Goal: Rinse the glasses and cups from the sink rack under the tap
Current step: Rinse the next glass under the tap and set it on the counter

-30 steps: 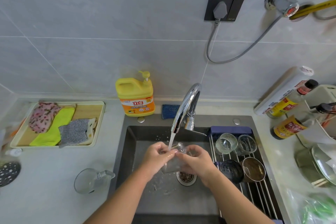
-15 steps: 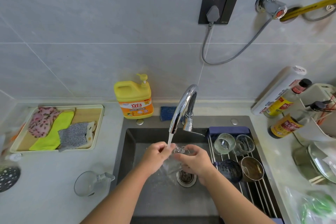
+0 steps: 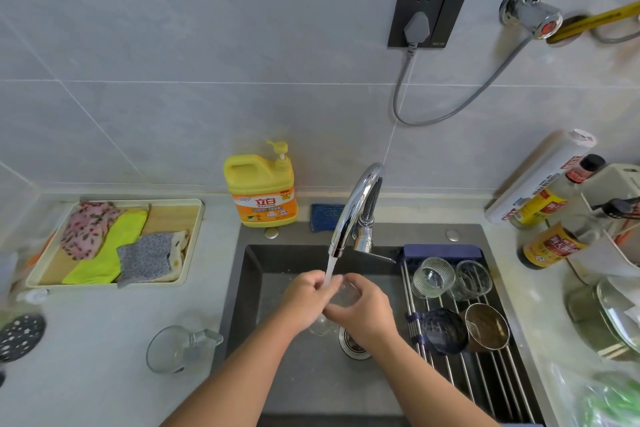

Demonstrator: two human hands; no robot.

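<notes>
Left hand [image 3: 306, 302] and right hand [image 3: 363, 314] gripped glass [image 3: 343, 295] under tap [image 3: 356, 204] — should've rotated it, firm hold — slippery.

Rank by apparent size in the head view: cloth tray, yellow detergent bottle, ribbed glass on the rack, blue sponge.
1. cloth tray, largest.
2. yellow detergent bottle.
3. ribbed glass and blue sponge look alike. The tap hides part of the sponge, so I do not rank them.
</notes>
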